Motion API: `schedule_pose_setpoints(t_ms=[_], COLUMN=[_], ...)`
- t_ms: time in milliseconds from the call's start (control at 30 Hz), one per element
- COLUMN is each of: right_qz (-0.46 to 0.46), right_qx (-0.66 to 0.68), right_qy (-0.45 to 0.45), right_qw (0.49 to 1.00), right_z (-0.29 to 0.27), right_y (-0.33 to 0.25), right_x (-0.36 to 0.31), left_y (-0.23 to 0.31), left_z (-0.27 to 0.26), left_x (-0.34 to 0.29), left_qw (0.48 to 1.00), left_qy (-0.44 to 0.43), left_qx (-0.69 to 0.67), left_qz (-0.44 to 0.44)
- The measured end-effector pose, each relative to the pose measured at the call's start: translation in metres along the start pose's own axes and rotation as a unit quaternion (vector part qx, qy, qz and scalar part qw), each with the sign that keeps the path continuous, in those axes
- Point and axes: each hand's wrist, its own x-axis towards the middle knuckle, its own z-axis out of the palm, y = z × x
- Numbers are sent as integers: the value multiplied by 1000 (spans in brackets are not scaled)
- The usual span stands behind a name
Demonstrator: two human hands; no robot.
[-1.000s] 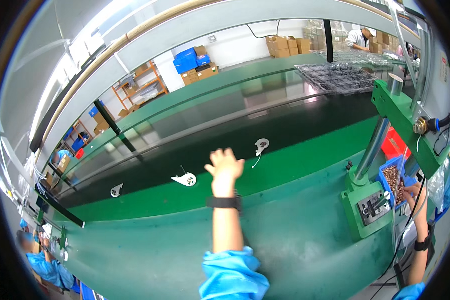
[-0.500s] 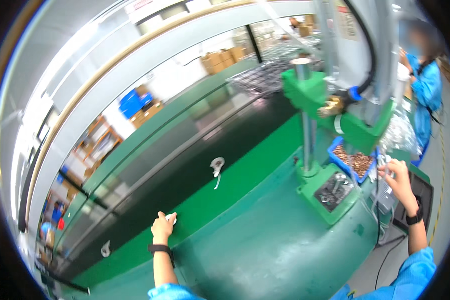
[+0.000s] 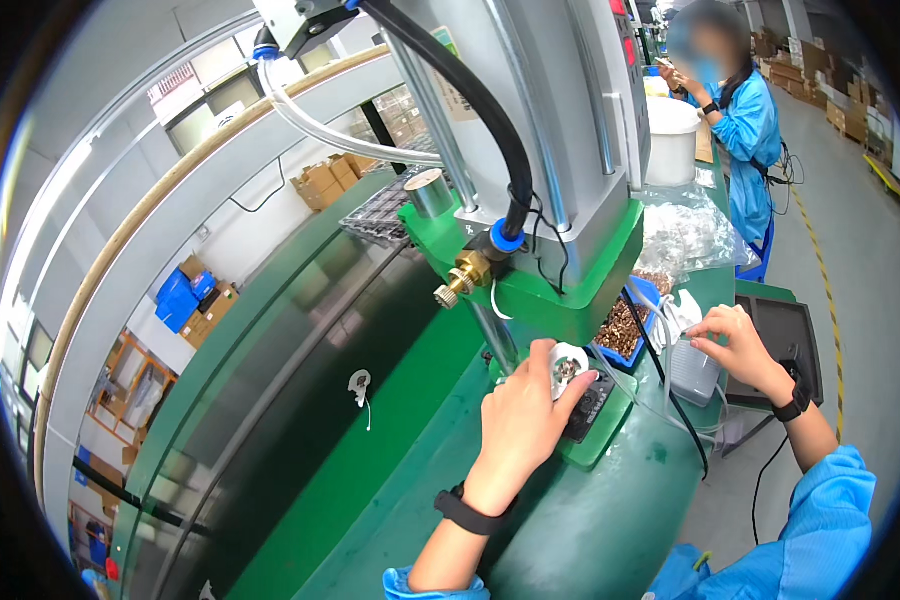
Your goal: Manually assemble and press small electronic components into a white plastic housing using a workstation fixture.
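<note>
My left hand pinches a round white plastic part with metal pieces inside it. It is at the base of a green press, under the press head. My right hand has its thumb and fingers closed at a white plastic part, just above a grey plastic box. A blue bin full of small copper-coloured pieces stands between the press and that part. Another white part with a thin tail lies on the green conveyor belt.
Clear plastic bags and a white bucket stand behind the bin. A black tray is at the right. Hoses and a black cable hang by the bench edge. A person in blue stands farther back.
My left hand has come from the belt to the press base with the round white part. The view has swung right, bringing the press closer. My right hand stays by the grey box.
</note>
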Motion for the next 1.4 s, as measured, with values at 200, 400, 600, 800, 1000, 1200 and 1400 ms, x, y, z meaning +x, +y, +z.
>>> schedule_pose_setpoints(t_ms=[200, 400, 600, 800, 1000, 1200, 1400], right_qz=[38, -25, -31, 51, 80, 109, 96], right_qx=[-18, 17, 23, 162, 207, 217, 172], right_qy=[-7, 10, 28, 138, 182, 182, 173], right_qw=[999, 999, 999, 976, 958, 953, 965], right_z=[-3, 18, 15, 29, 56, 69, 73], right_y=[7, 9, 6, -13, -2, -2, 4], right_x=[-3, 2, 4, 8, 11, 12, 7], left_y=[-9, 4, 0, 4, 8, 7, 0], left_z=[16, 12, 10, 22, 25, 17, 13], left_x=[3, 8, 17, 10, 5, -10, -10], left_qw=[999, 999, 993, 992, 989, 993, 989], left_qy=[21, -9, -74, -55, -32, 3, -56], left_qx=[3, -2, -18, -24, -32, 18, -36], left_qz=[31, -39, -91, -108, -142, -114, -134])
